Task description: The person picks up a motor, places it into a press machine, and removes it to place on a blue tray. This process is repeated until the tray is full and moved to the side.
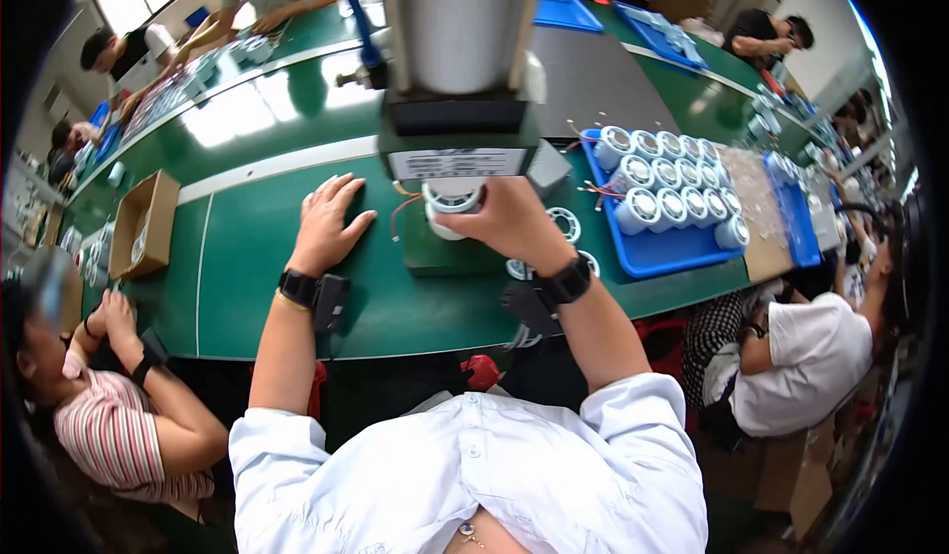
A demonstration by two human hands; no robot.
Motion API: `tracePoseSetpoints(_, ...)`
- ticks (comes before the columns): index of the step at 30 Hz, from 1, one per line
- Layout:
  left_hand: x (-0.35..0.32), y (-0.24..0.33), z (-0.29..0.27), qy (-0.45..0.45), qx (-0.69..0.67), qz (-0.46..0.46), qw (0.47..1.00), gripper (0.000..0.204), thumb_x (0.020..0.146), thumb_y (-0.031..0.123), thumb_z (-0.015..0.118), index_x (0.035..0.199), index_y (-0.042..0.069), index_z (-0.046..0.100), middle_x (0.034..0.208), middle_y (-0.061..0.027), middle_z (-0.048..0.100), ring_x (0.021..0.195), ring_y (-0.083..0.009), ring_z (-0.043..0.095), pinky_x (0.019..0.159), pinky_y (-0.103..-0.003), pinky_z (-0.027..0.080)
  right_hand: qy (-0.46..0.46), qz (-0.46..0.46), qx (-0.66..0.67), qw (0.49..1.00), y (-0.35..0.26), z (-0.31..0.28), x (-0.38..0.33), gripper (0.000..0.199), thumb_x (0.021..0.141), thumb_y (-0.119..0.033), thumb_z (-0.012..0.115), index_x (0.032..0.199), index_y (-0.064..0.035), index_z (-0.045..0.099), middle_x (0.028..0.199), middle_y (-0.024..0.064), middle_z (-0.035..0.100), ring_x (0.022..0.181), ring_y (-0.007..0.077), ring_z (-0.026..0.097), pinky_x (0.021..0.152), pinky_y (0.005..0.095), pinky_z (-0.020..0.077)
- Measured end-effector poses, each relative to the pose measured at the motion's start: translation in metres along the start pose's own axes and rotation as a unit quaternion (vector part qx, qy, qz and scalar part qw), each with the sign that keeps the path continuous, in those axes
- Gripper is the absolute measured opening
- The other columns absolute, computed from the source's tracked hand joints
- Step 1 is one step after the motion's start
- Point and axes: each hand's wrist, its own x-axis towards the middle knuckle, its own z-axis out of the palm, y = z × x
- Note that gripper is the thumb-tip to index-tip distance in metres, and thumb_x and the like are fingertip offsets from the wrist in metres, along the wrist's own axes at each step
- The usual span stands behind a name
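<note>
Under the head of a bench press (pixel 455 119), my right hand (pixel 509 223) grips a light-blue cylindrical housing (pixel 450 223) with a white ring on top. Red and yellow wires stick out from its left side. The housing stands on the press's green base (pixel 450 260); its top is partly hidden by the press head. My left hand (pixel 331 220) lies flat on the green table with its fingers spread, holding nothing. Close to my right wrist are loose white rings (pixel 563 225), one of them partly covered by the wrist strap.
A blue tray (pixel 672 260) at the right holds rows of similar housings. Left stands an open cardboard box (pixel 163 213). People sit close on both sides, one in a striped shirt (pixel 124 426), another in a white shirt (pixel 806 361). More workers and blue trays are across the table.
</note>
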Motion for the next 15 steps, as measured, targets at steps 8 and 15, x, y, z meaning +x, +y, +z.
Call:
tracePoseSetpoints(8, -0.002, -0.009, -0.005, 0.009, 0.000, 0.051, 0.999, 0.051, 0.088, 0.027, 0.065, 0.133, 0.008, 0.053, 0.137, -0.0160, 0.052, 0.129, -0.0343, 0.045, 0.109, -0.044, 0.032, 0.278, 0.012, 0.122, 0.953, 0.045, -0.049, -0.063, 0.059, 0.078, -0.015, 0.077, 0.127, -0.0017, 0.046, 0.110, 0.0080, 0.059, 0.105, 0.0164, 0.059, 0.089, 0.0287, 0.0481)
tracePoseSetpoints(15, 0.000, 0.011, -0.016, -0.038, -0.011, 0.009, 0.999, 0.052, 0.087, 0.025, 0.065, 0.135, 0.009, 0.052, 0.139, -0.0153, 0.049, 0.130, -0.0335, 0.043, 0.110, -0.045, 0.030, 0.466, 0.120, 0.000, 0.877, 0.148, -0.134, -0.164, 0.059, 0.079, -0.012, 0.076, 0.128, -0.0005, 0.046, 0.117, 0.0134, 0.058, 0.107, 0.0203, 0.060, 0.092, 0.0319, 0.0481)
